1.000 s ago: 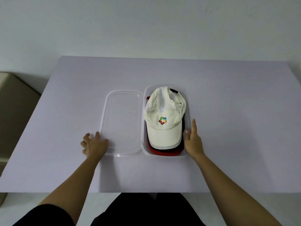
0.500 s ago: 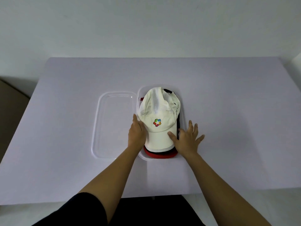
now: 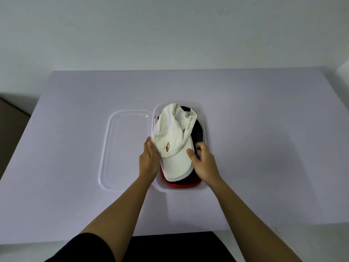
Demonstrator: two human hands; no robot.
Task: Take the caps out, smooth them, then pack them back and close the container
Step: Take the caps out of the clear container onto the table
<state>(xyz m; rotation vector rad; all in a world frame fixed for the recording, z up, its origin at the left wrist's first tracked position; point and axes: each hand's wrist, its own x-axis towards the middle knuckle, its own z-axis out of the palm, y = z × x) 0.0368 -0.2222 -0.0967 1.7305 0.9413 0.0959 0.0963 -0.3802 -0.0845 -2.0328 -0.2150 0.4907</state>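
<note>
One clear plastic oblong container (image 3: 206, 118) sits open on a pale lavender tabletop (image 3: 264, 148), with its one clear plastic lid (image 3: 125, 148) lying flat just beside it on the left. Stacked in the container are at least three caps: a cream-white fabric baseball cap (image 3: 174, 140) on top, a black cap (image 3: 197, 134) showing beneath its right edge, and a red cap (image 3: 181, 184) whose brim peeks out at the near end. The white cap bears a small multicoloured logo on the front and grey lettering along one side; its crown is creased and tilted. Two bare hands grip it: the left hand (image 3: 149, 160) clasps its left side, the right hand (image 3: 204, 161) pinches its right edge, thumb on top.
</note>
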